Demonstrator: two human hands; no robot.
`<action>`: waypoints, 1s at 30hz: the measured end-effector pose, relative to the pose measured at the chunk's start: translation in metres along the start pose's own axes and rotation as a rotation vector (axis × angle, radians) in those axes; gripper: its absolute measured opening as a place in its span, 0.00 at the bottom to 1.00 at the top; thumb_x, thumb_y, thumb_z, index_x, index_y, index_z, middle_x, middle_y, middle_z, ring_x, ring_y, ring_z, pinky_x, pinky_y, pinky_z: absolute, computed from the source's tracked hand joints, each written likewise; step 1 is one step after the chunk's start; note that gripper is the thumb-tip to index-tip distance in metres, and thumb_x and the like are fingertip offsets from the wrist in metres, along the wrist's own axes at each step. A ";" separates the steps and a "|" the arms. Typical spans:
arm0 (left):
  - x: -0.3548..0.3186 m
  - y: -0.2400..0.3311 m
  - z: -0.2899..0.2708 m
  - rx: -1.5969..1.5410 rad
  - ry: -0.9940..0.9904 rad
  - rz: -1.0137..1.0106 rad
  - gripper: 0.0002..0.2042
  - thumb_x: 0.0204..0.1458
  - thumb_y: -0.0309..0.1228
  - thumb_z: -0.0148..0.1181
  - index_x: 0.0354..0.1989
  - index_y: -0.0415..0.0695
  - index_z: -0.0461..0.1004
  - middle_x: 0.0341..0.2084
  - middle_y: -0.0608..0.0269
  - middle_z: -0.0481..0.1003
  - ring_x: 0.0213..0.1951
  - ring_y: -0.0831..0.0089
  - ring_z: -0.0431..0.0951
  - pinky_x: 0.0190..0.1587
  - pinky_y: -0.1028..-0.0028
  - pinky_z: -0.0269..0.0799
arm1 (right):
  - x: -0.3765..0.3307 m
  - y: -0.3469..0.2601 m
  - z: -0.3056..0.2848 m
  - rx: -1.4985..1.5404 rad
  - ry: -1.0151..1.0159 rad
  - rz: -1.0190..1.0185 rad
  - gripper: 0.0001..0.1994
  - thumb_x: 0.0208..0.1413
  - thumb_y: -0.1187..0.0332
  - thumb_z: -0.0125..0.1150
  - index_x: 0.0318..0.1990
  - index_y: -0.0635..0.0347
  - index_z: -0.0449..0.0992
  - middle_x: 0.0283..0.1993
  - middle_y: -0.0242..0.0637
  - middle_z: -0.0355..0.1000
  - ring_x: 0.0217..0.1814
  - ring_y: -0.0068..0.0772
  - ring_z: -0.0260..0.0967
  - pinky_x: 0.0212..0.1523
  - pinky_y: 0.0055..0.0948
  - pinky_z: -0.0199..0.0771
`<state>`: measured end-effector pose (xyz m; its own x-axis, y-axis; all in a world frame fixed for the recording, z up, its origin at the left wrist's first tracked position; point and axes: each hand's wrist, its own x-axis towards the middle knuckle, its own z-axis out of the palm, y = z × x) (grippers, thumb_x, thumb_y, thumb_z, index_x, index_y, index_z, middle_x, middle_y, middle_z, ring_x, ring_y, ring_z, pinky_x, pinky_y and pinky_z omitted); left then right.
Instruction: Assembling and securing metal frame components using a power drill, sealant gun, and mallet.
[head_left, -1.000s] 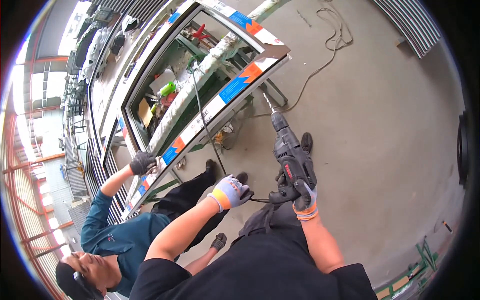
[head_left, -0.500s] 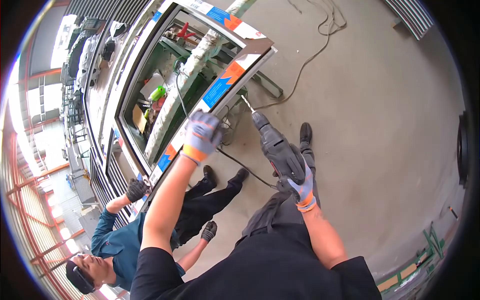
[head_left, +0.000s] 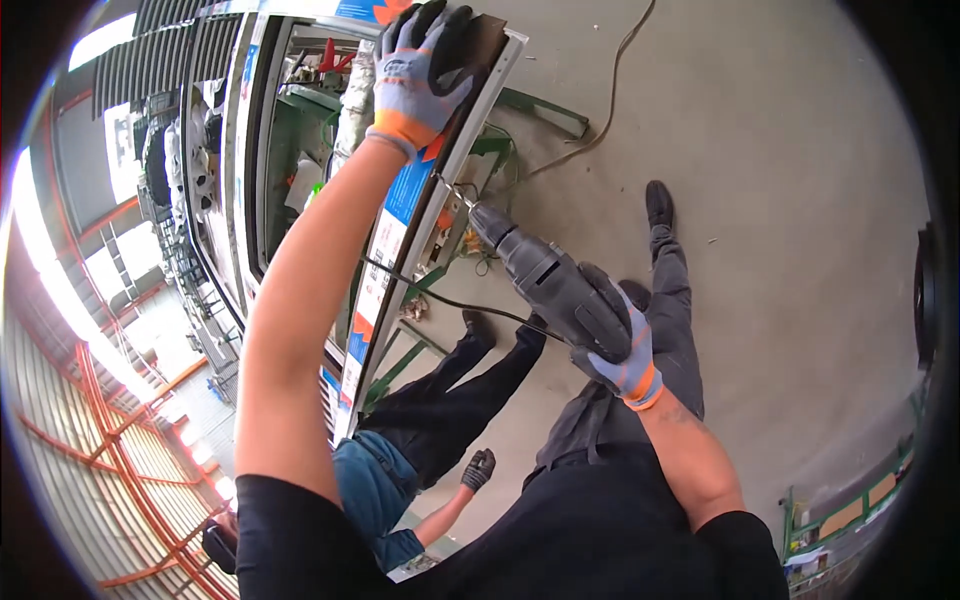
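Note:
My left hand, in a grey glove with dark fingers and an orange cuff, grips the window frame near its far right corner. The frame is dark with a pale outer edge and blue, white and orange protective film. My right hand, gloved alike, is wrapped round the rear handle of a dark power drill. The drill points up and left. Its long bit reaches the frame's outer edge; whether the tip has entered it I cannot tell. A black cord passes between drill and frame.
A co-worker in a teal shirt and dark trousers stands at the lower left, one gloved hand hanging low. Green stands support the frame. A cable lies on the floor; a green rack stands lower right.
My left hand has moved farther up along the frame to its corner. The drill has swung left, bringing its bit to the frame's edge. The co-worker has shifted lower in view.

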<state>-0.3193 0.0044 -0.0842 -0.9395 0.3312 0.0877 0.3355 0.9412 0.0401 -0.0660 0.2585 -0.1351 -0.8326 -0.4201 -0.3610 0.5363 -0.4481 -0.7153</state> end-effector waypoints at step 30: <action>-0.002 -0.026 0.030 -0.336 0.117 0.387 0.25 0.46 0.20 0.60 0.57 0.41 0.71 0.54 0.53 0.71 0.55 0.58 0.72 0.59 0.67 0.66 | 0.037 0.022 0.006 0.258 -0.128 0.069 0.45 0.38 0.77 0.68 0.68 0.66 0.55 0.65 0.42 0.64 0.66 0.31 0.62 0.66 0.29 0.58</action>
<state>-0.3280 -0.0184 -0.1151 -0.7347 0.6226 0.2696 0.6784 0.6715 0.2981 -0.0841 0.2284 -0.1599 -0.7773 -0.5454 -0.3137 0.6224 -0.5938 -0.5099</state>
